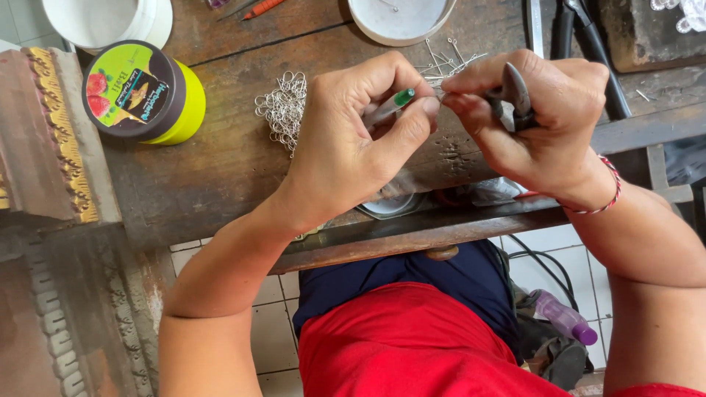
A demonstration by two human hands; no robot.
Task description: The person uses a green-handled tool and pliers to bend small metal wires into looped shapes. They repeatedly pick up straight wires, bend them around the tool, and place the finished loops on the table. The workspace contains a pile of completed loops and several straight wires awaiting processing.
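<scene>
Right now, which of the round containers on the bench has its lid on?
The yellow-green tub at left, under a dark printed lid; the two white bowls are open.

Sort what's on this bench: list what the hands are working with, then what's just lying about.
In use: green bead pinched in left hand; small pliers in right hand.

Lying about: silver hook pile, loose pins, lime-green jar, white dish.

A small green bead (404, 96) on a thin silvery pin sits pinched at the left hand's (360, 140) fingertips; dark metal pliers (515, 95) lie gripped in the right hand (544, 125), jaws near the bead.
</scene>
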